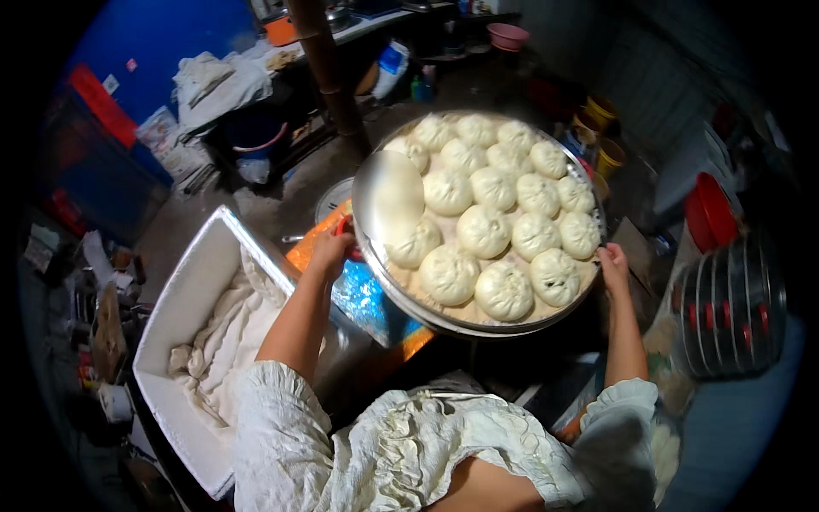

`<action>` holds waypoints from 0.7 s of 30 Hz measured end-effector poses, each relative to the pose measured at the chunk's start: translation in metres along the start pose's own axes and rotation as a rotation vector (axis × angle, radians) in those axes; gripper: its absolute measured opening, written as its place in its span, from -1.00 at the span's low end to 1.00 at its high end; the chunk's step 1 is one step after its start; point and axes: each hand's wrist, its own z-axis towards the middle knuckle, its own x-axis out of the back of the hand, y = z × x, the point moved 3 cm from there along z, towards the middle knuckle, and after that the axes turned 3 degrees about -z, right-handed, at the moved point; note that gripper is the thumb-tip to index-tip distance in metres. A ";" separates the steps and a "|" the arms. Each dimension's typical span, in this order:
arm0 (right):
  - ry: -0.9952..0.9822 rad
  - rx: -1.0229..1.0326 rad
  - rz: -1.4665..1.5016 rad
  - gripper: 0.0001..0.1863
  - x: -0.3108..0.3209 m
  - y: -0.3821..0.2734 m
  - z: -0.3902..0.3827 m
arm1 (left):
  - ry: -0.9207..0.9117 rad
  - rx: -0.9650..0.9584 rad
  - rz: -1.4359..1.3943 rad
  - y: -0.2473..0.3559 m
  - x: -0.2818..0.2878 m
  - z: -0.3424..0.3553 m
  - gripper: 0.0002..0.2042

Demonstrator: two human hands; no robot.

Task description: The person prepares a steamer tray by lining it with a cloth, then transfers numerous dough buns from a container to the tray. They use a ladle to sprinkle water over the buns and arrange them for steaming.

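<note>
A round metal steamer tray (478,328) fills the upper middle of the view, bearing several pleated white buns (482,230) on a pale liner. A pale blurred oval obscures its left part. My left hand (331,246) is closed round a red handle (344,224) at the tray's left side. My right hand (612,260) grips the metal rim at the right, fingers curled. Below the tray lie shiny blue and orange foil-like covers (367,303). To the left of my forearm stands an open white foam box (162,384) with crumpled cloth (217,350) inside.
Stacked metal steamer rings (729,311) and red basins (708,213) stand at the right, yellow buckets (601,115) behind the tray. A brown post (324,68) rises at the back, near a cluttered counter (358,26), a dark bucket (256,132) and piled cloths (213,85). Clutter lines the left edge.
</note>
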 end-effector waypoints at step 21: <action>-0.271 0.164 -0.525 -0.53 -0.081 0.000 0.005 | 0.534 -0.400 1.234 0.093 -0.054 -0.044 -0.65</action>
